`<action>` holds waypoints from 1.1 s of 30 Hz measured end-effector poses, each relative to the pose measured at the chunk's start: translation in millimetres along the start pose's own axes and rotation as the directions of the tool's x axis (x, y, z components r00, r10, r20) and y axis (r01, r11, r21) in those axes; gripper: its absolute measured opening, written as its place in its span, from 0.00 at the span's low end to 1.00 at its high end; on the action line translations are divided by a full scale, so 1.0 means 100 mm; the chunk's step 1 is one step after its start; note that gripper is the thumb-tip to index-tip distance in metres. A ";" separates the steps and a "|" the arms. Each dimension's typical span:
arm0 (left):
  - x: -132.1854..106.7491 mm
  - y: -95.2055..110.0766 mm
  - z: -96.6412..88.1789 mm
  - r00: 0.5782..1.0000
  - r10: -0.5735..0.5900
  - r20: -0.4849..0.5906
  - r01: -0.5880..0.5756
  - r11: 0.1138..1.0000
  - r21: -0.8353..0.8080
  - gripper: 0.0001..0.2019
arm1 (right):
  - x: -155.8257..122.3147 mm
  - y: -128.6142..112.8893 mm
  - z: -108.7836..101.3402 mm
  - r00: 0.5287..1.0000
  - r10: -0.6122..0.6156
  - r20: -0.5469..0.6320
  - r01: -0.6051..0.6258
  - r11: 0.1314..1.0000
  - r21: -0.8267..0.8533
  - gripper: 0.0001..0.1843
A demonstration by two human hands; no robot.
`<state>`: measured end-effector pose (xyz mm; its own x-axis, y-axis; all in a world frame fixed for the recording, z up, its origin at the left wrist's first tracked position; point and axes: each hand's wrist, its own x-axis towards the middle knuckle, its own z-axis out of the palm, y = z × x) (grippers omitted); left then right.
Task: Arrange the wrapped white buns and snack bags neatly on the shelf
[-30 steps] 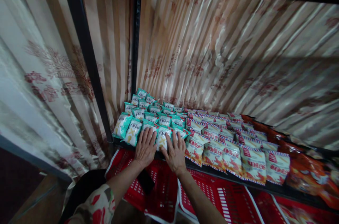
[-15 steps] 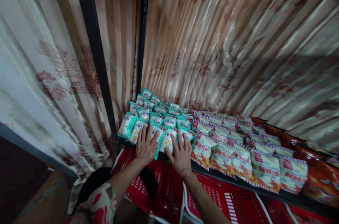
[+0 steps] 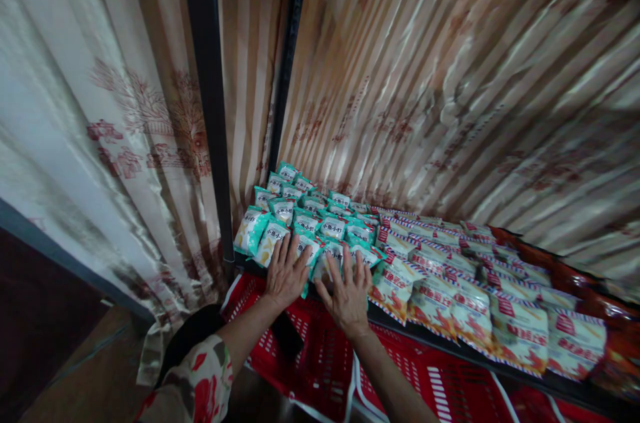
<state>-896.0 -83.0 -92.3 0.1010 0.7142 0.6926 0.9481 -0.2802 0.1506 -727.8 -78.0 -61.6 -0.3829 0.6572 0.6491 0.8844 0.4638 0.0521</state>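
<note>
Both palms lie against the front row of teal-and-white snack bags at the left end of a dark shelf. My left hand (image 3: 287, 274), fingers spread, touches a snack bag (image 3: 309, 251) and partly covers it. Just to its right, my right hand (image 3: 349, 296) rests with fingers apart on another snack bag (image 3: 327, 265) and the one beside it. Neither hand is closed around a bag. More teal bags (image 3: 333, 227) stand in rows behind. A bag at the far left of the front row (image 3: 252, 231) is untouched.
White bags with striped tops (image 3: 470, 309) fill the shelf to the right, then orange-red packs (image 3: 623, 343). Red plastic baskets (image 3: 325, 363) sit below the shelf edge. A black post (image 3: 207, 96) rises at left. Patterned curtains (image 3: 425, 76) hang behind and beside.
The view has shifted, so shelf and bags appear a little further right. Both hands stay on the front teal bags, with the right hand's fingers slightly more spread.
</note>
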 end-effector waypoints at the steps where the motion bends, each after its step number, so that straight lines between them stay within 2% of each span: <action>1: -0.01 -0.01 0.02 1.000 0.001 -0.003 -0.001 1.000 -0.001 0.28 | 0.03 -0.06 0.00 1.000 -0.022 0.016 0.022 1.000 0.008 0.32; 4: -0.03 -0.01 0.05 1.000 -0.011 -0.016 0.011 1.000 -0.003 0.28 | 0.09 -0.20 0.06 0.998 -0.042 0.041 0.042 0.999 0.009 0.29; 6: -0.03 0.00 0.00 1.000 -0.014 -0.019 0.014 1.000 -0.007 0.27 | 0.09 -0.24 0.12 0.999 -0.029 0.042 0.029 1.000 -0.002 0.29; 10: 0.06 -0.03 -0.27 0.999 0.012 -0.041 -0.014 0.999 -0.043 0.25 | 0.04 -0.20 0.18 0.998 -0.042 0.040 0.043 0.999 -0.015 0.31; 11: 0.10 -0.07 -0.36 0.998 -0.020 -0.065 0.017 0.999 -0.049 0.24 | 0.03 -0.19 0.19 0.998 -0.046 0.041 0.047 0.999 -0.011 0.31; 13: 0.20 -0.20 -0.49 0.976 -0.158 -0.152 0.152 0.987 -0.049 0.22 | 0.02 -0.18 0.19 0.998 -0.045 0.047 0.045 0.999 0.003 0.33; 15: 0.28 -0.38 -0.54 0.914 -0.338 -0.226 0.337 0.940 -0.045 0.22 | 0.02 -0.18 0.19 0.999 -0.032 0.044 0.031 0.999 0.015 0.34; 19: 0.33 -0.71 -0.40 0.847 -0.501 -0.180 0.494 0.865 -0.087 0.24 | 0.03 -0.21 0.19 1.000 -0.017 0.022 0.017 1.000 0.024 0.33; 21: 0.30 -0.77 -0.27 0.779 -0.602 -0.174 0.592 0.798 -0.114 0.24 | 0.04 -0.22 0.19 1.000 -0.019 0.021 0.019 1.000 0.022 0.32; 22: 0.28 -0.78 -0.21 0.768 -0.618 -0.170 0.607 0.786 -0.114 0.24 | 0.04 -0.22 0.19 1.000 -0.021 0.023 0.020 1.000 0.020 0.32; 26: 0.23 -0.71 -0.09 0.789 -0.596 -0.152 0.595 0.802 -0.056 0.25 | 0.03 -0.22 0.18 0.999 -0.029 0.031 0.028 0.999 0.014 0.32; 33: 0.24 -0.71 -0.10 0.814 -0.566 -0.130 0.569 0.822 -0.020 0.25 | 0.04 -0.22 0.18 0.999 -0.036 0.015 0.036 0.999 0.037 0.34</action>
<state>-964.2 -52.8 -79.2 -0.4936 0.6564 0.5705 0.8312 0.1631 0.5315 -753.7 -74.8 -74.3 -0.4190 0.6488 0.6352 0.8596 0.5087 0.0474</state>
